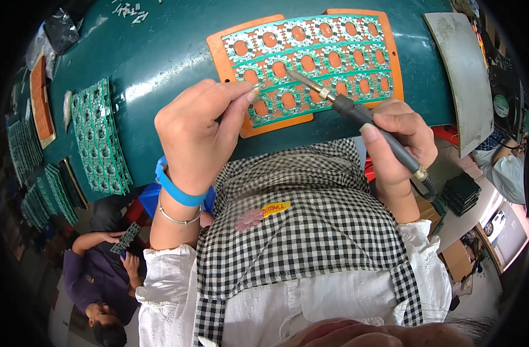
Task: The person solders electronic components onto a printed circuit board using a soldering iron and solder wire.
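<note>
A green circuit board panel [327, 76] with rows of round cut-outs lies on an orange backing board [219, 55] in front of me. My right hand [404, 139] grips a soldering iron [352, 111], its tip pointing up and left over the panel, near a cut-out in the middle row. Whether the tip touches the board I cannot tell. At the panel's left side my left hand [204, 127] is closed in a pinch, thumb against forefinger. What sits between those fingertips is too small to make out.
A green table [143, 69] carries another stack of circuit board panels [100, 139] on the left. More boards [59, 194] stand at the far left. A grey plate [458, 75] lies at the right edge. A co-worker [100, 277] at lower left holds a board.
</note>
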`<state>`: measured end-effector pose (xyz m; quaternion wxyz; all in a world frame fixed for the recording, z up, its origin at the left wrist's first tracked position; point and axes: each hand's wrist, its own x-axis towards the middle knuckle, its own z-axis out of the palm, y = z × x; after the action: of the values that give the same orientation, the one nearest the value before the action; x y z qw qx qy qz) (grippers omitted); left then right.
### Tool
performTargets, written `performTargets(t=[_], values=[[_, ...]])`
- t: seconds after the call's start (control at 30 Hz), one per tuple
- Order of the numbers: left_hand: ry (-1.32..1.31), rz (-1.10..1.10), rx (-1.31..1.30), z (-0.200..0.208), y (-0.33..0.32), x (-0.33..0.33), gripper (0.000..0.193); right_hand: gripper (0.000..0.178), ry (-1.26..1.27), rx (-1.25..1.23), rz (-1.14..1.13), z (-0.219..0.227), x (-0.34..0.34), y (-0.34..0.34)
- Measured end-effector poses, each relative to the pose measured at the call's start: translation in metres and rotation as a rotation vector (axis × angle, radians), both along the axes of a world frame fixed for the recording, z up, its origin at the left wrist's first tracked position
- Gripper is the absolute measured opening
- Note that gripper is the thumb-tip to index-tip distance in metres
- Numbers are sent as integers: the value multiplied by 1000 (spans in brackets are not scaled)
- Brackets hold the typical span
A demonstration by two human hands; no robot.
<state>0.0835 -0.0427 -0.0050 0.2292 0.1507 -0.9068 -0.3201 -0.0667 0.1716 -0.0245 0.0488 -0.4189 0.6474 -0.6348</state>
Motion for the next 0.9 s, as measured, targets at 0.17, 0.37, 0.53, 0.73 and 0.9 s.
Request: performTargets(t=[0.17, 0.37, 0.53, 0.73, 0.9], values=[[-11, -7, -28, -9, -1, -8, 13, 21, 68, 60, 60, -5, 3, -9], [20, -17, -51, -17, -3, -10, 12, 21, 142, 112, 65, 2, 6, -12], [-35, 2, 69, -8, 4, 1, 10, 22, 194, 153, 41, 3, 9, -10], [-68, 144, 157, 3, -2, 15, 9, 22, -134, 3, -14, 1, 7, 3], [36, 152, 162, -8, -3, 10, 7, 21, -27, 52, 41, 5, 9, -15]])
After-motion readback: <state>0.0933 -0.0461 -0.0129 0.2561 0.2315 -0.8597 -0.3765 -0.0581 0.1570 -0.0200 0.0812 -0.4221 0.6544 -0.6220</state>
